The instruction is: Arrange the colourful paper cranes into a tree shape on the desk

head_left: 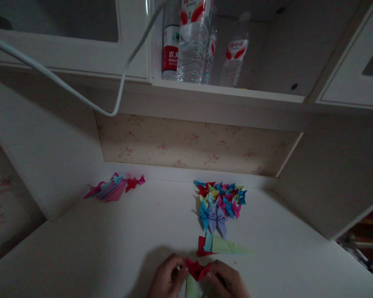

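Observation:
A small folded piece of red paper (197, 270) is held between both my hands at the bottom of the head view. My left hand (169, 276) pinches its left tip between thumb and fingers. On the other side, my right hand (226, 278) grips the right end. Beneath the hands lies a pale green paper (191, 287), partly hidden. Just beyond them rest a light green folded paper (225, 244), a light blue strip (208, 241) and a red paper (202, 246), overlapping one another. Farther back sits a cluster of colourful folded-paper figures (222, 203).
Pink, purple and blue folded papers (112, 188) lie at the back left of the white tabletop (161, 219). Above it, an open shelf holds plastic bottles (192, 49). A white cable (119, 91) hangs in front of the cabinet. Side panels bound the table.

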`<state>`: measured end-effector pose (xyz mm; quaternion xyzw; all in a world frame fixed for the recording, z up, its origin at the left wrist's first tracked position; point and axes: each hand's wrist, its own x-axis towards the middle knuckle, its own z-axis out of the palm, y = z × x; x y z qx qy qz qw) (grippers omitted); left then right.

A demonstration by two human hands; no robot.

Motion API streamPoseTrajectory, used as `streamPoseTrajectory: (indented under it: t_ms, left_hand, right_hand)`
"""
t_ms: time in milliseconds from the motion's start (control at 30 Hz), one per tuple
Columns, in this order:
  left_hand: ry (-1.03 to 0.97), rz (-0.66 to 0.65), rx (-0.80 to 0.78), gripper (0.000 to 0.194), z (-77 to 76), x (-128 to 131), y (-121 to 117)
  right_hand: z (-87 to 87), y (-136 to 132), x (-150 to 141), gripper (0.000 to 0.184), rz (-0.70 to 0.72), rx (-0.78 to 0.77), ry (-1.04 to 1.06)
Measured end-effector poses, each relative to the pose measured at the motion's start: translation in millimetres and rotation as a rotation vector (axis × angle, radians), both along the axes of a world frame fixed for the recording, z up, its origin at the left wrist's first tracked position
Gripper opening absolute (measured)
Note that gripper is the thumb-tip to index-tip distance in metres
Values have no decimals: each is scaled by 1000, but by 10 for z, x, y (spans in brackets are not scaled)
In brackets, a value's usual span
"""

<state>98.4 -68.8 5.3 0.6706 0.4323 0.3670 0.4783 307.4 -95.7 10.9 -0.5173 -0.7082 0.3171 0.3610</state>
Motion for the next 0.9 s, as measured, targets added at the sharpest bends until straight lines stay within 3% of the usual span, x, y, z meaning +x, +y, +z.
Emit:
streamPoseTrajectory:
  t_ms: [133, 267, 567, 900]
  left_hand:
    - [53, 15, 52, 40, 66, 0, -1]
    - [27, 34, 45, 39, 81, -16, 19]
    - [-64, 134, -88, 47, 22, 0, -23]
    - [-89, -2, -197, 43, 126, -48, -41]
  right_hand:
    - [61, -27, -40, 40, -33, -23, 51]
    - [-11, -5, -68, 39, -37, -34, 99]
    - [-83, 61, -95, 40, -16, 26, 45]
    - [53, 17, -111, 38, 2, -55, 137]
